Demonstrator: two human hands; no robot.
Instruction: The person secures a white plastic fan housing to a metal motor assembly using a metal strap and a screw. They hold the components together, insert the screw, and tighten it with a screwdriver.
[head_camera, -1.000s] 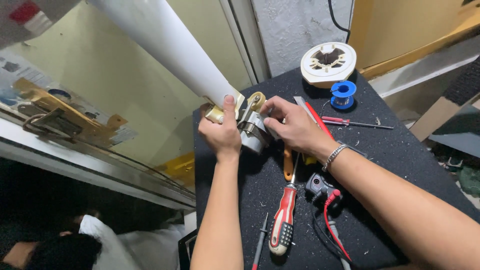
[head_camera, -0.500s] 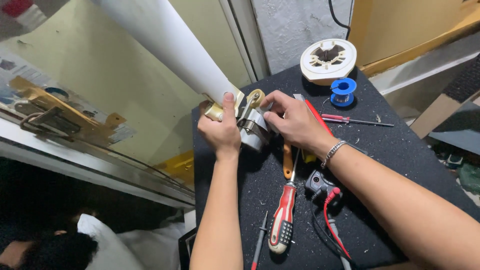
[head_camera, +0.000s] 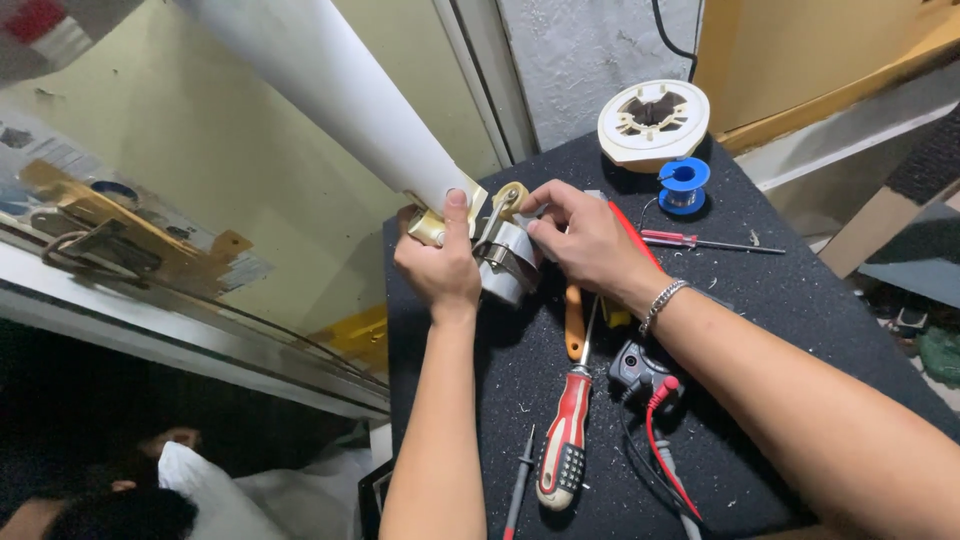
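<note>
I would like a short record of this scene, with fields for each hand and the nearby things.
left hand: left hand grips the brass-coloured fitting at the end of the long white blade
right hand: right hand touches the silver metal housing
surface: black speckled table
nearby tools: red-and-white handled screwdriver; blue wire spool; round cream plastic disc

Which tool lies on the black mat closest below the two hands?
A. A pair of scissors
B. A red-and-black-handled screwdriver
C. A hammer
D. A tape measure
B: a screwdriver with a red and black handle lies on the black mat just below the left hand and right hand, its shaft pointing up toward them.
</note>
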